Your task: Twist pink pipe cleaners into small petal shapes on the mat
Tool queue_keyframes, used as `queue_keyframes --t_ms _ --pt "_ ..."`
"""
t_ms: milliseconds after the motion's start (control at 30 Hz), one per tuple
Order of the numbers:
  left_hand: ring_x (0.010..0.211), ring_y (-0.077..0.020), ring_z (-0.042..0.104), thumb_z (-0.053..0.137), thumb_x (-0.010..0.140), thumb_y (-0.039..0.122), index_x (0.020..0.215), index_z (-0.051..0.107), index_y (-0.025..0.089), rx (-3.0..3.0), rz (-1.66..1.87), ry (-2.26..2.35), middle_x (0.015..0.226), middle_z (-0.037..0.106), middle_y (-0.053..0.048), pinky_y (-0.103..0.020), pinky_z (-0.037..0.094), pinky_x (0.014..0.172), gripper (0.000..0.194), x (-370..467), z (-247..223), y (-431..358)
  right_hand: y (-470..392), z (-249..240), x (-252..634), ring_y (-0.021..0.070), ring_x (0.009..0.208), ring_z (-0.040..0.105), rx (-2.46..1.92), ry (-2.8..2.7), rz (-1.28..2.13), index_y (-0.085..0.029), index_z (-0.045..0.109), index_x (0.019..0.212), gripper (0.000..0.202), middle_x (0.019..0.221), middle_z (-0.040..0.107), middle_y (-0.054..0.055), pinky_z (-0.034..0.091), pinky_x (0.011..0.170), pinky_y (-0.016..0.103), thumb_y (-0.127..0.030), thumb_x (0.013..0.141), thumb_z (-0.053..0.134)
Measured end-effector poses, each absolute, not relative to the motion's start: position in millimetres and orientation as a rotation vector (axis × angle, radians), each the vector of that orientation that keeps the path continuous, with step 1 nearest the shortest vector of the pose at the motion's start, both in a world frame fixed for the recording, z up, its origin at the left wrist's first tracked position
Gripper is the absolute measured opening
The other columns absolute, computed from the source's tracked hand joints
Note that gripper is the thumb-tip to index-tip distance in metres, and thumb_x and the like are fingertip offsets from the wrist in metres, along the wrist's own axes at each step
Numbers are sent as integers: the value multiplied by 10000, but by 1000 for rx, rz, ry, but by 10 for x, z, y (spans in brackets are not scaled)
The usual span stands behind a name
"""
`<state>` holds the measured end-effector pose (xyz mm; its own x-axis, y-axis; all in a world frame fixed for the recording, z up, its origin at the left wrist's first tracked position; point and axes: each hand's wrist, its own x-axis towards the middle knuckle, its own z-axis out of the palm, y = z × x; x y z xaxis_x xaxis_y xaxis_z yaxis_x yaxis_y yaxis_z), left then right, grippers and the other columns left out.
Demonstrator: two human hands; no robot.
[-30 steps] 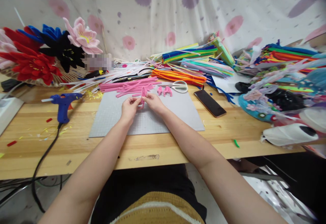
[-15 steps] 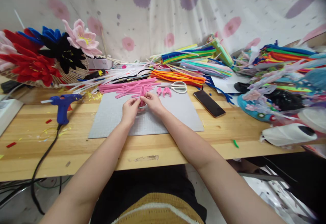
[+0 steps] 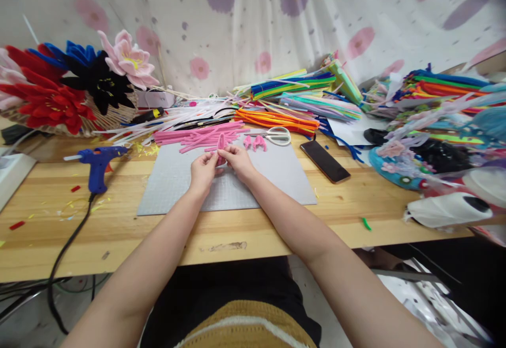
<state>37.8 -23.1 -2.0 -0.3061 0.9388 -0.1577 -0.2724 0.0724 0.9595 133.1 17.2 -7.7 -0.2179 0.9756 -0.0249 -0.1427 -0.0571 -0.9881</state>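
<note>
Between the fingertips of both hands is a pink pipe cleaner (image 3: 222, 141) bent into a pointed loop, held upright above the grey cutting mat (image 3: 169, 190). My left hand (image 3: 203, 171) pinches its lower left side. My right hand (image 3: 237, 161) pinches it from the right, and the fingers partly hide its lower end. Just beyond the hands lies a pile of pink pipe cleaners (image 3: 197, 136). To the right of them, small bent pink pieces (image 3: 259, 143) rest on the mat beside scissors (image 3: 279, 136) with pale handles.
A blue glue gun (image 3: 98, 166) stands at left, its cord running off the table edge. At right lies a black phone (image 3: 324, 162). Pipe-cleaner bundles (image 3: 276, 121) line the back. Fuzzy flowers (image 3: 103, 81) fill the back left, and a white roll (image 3: 448, 209) lies far right.
Almost nothing differs. Both hands keep their pinch on the pink pipe cleaner, with only a very slight shift of the fingers.
</note>
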Motion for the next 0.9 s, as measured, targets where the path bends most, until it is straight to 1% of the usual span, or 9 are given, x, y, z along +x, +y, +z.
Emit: queue_keyframes --t_ms 133,300,400,500,633,733,800,900 --pt "673 -166 640 706 667 343 668 606 131 776 1446 1335 617 627 -29 -257 508 562 234 381 -15 -226 171 -103 1344 57 466 380 -984 -1200 1520 -165 494 587 387 519 507 -39 252 455 214 -472 571 728" --pt "601 -105 563 718 649 336 622 564 140 748 1452 1312 618 585 -1 -220 491 525 250 389 25 -245 169 -89 1346 59 494 379 -956 -1198 1526 -166 478 584 390 540 500 -40 236 470 221 -460 557 732" --pt "543 -73 487 733 627 304 620 537 157 660 1440 1240 580 514 39 -202 480 509 245 384 55 -264 144 -43 1334 67 537 385 -948 -1184 1513 -174 451 589 397 542 447 -54 234 486 221 -447 545 736" --pt "510 -61 458 734 622 257 629 526 162 560 1417 1195 565 491 52 -190 461 495 230 376 81 -271 124 -11 1321 63 538 352 -936 -1189 1533 -179 424 580 418 528 386 -66 218 489 222 -464 541 727" --pt "464 -47 438 636 722 165 630 550 154 401 1340 1140 531 486 43 -163 434 464 126 355 138 -253 134 -25 1328 51 501 289 -917 -1220 1556 -182 402 577 428 520 359 -76 196 486 227 -479 561 710" --pt "446 -40 434 535 794 96 640 568 147 251 1164 1005 519 473 20 -130 414 426 166 302 202 -248 143 -34 1354 47 489 293 -848 -1261 1590 -177 428 599 396 529 368 -76 198 490 229 -460 588 705" --pt "457 -49 446 502 823 97 665 580 152 217 1050 885 541 471 0 -120 406 397 185 255 239 -261 138 -17 1370 48 497 312 -789 -1270 1616 -174 446 609 382 540 378 -73 209 495 226 -446 583 713" --pt "482 -62 459 506 843 132 698 589 167 242 964 763 573 468 -14 -115 405 376 171 211 268 -294 125 27 1387 54 523 343 -746 -1249 1643 -173 465 624 375 563 397 -67 232 502 222 -434 560 727"
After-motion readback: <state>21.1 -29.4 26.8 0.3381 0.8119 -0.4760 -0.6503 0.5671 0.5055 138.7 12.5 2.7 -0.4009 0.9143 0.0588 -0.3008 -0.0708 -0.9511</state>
